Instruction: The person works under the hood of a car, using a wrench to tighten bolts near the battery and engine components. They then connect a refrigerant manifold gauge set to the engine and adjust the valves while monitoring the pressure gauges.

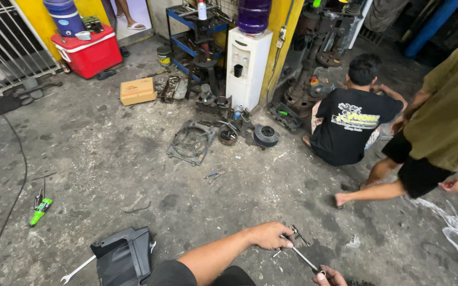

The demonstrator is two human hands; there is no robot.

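On the stained grey concrete floor (pixel 133 159), near the left edge, a green-handled tool (pixel 41 211) is lying beside a thin black cable (pixel 14 196). A flat silver open-ended spanner (pixel 77 269) is resting against a black moulded plastic housing (pixel 124 257) at the bottom edge. Open floor is being left between these and a dark round fan shroud (pixel 192 142) further back. A slim silver metal rod tool (pixel 304 258) is being gripped at its upper end by the left hand (pixel 269 235), fingers clenched around it, while its lower end is being grasped by the right hand (pixel 331 276), which is half cut off by the frame edge. To the right, two people are crouching, well apart from the hands.
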